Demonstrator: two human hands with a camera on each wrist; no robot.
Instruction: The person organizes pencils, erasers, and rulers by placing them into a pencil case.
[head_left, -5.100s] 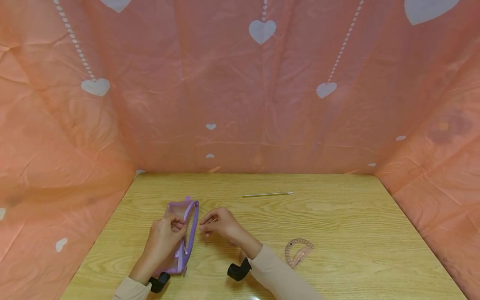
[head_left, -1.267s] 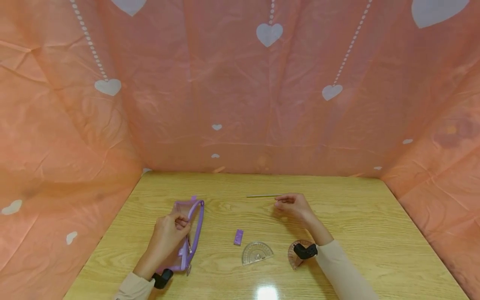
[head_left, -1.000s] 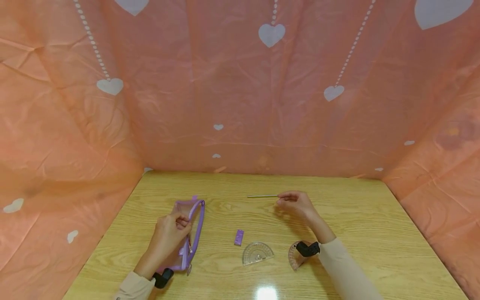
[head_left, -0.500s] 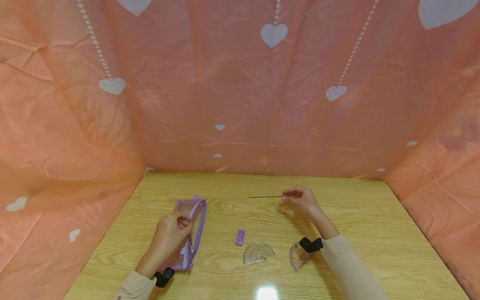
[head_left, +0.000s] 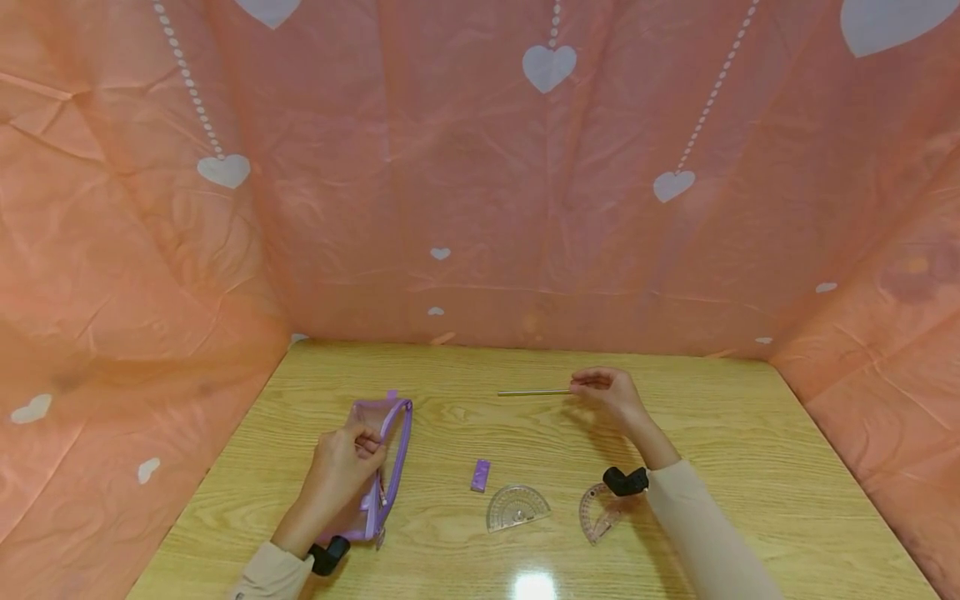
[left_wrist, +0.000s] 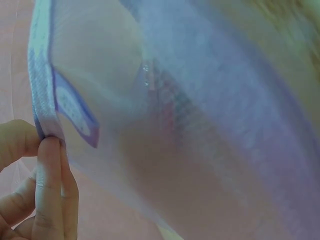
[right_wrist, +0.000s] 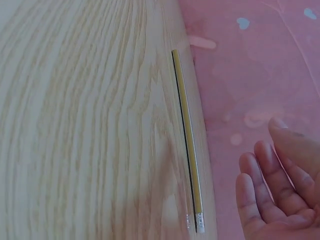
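On the left side of the table (head_left: 712,458), head view: left hand (head_left: 339,467) is pinching the rim of a purple mesh pouch (head_left: 398,467), and the mouth is gaping to the right. Pouch is lying near the left edge. Right hand (head_left: 613,398) is hovering at the right end of a pencil (head_left: 534,392) toward the back; fingers are overlapping it here, so this view isn't settling contact. Between the hands, a purple block (head_left: 480,475), maybe an eraser, is lying behind a clear protractor (head_left: 513,510). A pinkish protractor (head_left: 588,515) is sitting partly under the right wrist's black camera (head_left: 626,481).

Progress, my read: pouch opening is done and being held. Work between pouch and table is looking midway, with four pieces lying outside. Pencil is seeming to be the current piece; right-hand work there is looking unfinished. Other three are lying untouched.

Left wrist view: thumb and fingers are closing tight on the pouch rim, small purple tab (left_wrist: 77,112) hanging beside. A reddish patch (left_wrist: 167,112) is showing through; too blurred to identify or count.

Right wrist view: hand is staying off the pencil, fingers loosely curved, moderately wide, holding nothing. Pencil is lying flat, white tip nearest the hand.

Count: pouch 1, pencil 1, block 1, protractors 2 (one clear, one pinkish), hands 2.
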